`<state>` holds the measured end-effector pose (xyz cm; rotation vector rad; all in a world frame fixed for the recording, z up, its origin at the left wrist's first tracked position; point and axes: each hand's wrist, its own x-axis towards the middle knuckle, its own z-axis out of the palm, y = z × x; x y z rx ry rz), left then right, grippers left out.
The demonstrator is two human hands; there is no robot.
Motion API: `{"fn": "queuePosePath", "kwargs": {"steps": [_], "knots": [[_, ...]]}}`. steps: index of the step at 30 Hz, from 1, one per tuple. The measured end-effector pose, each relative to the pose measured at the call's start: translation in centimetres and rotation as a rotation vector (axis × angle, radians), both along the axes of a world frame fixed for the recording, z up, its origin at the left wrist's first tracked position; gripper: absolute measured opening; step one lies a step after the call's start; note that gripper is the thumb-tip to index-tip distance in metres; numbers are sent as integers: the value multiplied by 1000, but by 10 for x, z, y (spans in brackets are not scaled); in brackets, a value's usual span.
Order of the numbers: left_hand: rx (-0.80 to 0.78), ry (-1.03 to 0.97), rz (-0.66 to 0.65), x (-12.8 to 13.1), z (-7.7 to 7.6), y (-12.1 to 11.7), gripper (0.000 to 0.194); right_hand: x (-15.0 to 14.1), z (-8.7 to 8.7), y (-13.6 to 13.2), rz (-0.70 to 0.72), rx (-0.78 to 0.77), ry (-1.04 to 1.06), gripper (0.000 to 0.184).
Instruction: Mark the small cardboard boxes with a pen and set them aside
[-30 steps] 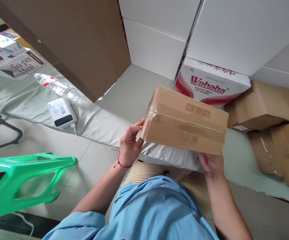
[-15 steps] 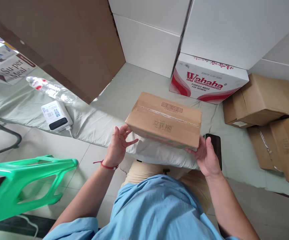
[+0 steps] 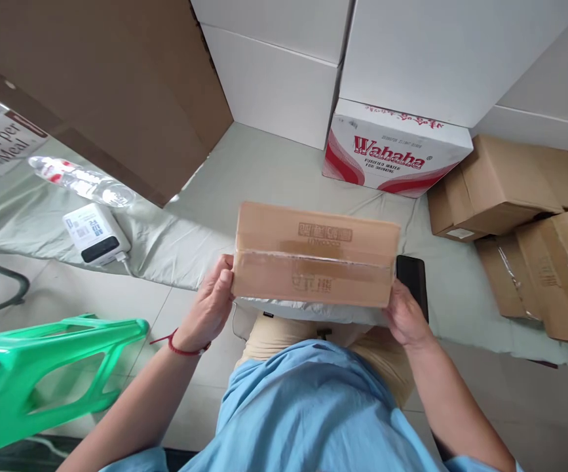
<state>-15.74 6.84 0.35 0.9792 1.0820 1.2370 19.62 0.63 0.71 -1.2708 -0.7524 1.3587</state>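
Note:
I hold a taped brown cardboard box (image 3: 313,252) level in front of me, above a grey plastic mailer bag (image 3: 308,309) on my lap. My left hand (image 3: 208,308) grips the box's left end, thumb on the front face. My right hand (image 3: 404,314) clasps its right end from below. A red string bracelet circles my left wrist. A black phone (image 3: 411,278) lies on the pale sheet just behind my right hand.
A red and white Wahaha water carton (image 3: 392,154) stands beyond, under stacked white boxes (image 3: 411,52). Brown cartons (image 3: 519,190) lie at right. At left are a large brown cardboard sheet (image 3: 131,92), a water bottle (image 3: 82,180), a white power bank (image 3: 94,233) and a green plastic stool (image 3: 42,367).
The box has been turned and lowered from a tilted pose to level. My left hand let go briefly, fingers spread, and has closed again on the left end.

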Motion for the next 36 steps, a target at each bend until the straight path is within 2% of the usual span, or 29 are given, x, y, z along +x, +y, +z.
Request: {"fn": "queuePosePath", "kwargs": {"steps": [3, 6, 10, 12, 14, 16, 18, 20, 22, 24, 27, 29, 32, 34, 36], "knots": [[85, 30, -167, 7, -12, 3, 52, 18, 3, 15, -88, 76, 5, 58], [98, 125, -268, 19, -22, 15, 49, 28, 6, 34, -86, 114, -69, 53], [27, 195, -263, 27, -30, 21, 57, 32, 3, 40, -25, 57, -187, 43], [13, 187, -264, 24, -33, 16, 61, 38, 0, 31, -79, 42, -245, 37], [46, 200, -255, 19, -38, 10, 71, 52, -1, 18, -191, 22, -379, 36], [116, 250, -223, 16, -45, 6, 91, 70, -2, 3, -288, -20, -657, 43], [194, 302, -204, 16, -52, 8, 112, 86, -3, -13, -298, -103, -1010, 59], [265, 326, -204, 21, -56, 14, 125, 93, -8, -27, -212, -208, -1282, 84], [319, 352, -211, 31, -57, 22, 134, 89, -15, -37, -100, -290, -1412, 103], [341, 419, -204, 42, -54, 28, 138, 79, -21, -42, -17, -334, -1464, 109], [323, 545, -150, 60, -48, 31, 136, 68, -25, -43, 11, -419, -1511, 98], [320, 582, -112, 69, -45, 29, 132, 71, -25, -43, 6, -469, -1549, 92], [334, 588, -85, 79, -42, 26, 126, 90, -26, -47, 1, -526, -1604, 92], [330, 593, -64, 85, -41, 25, 114, 105, -28, -52, -3, -550, -1626, 90], [307, 594, -45, 92, -41, 24, 104, 115, -28, -54, -25, -505, -1648, 82]]}}
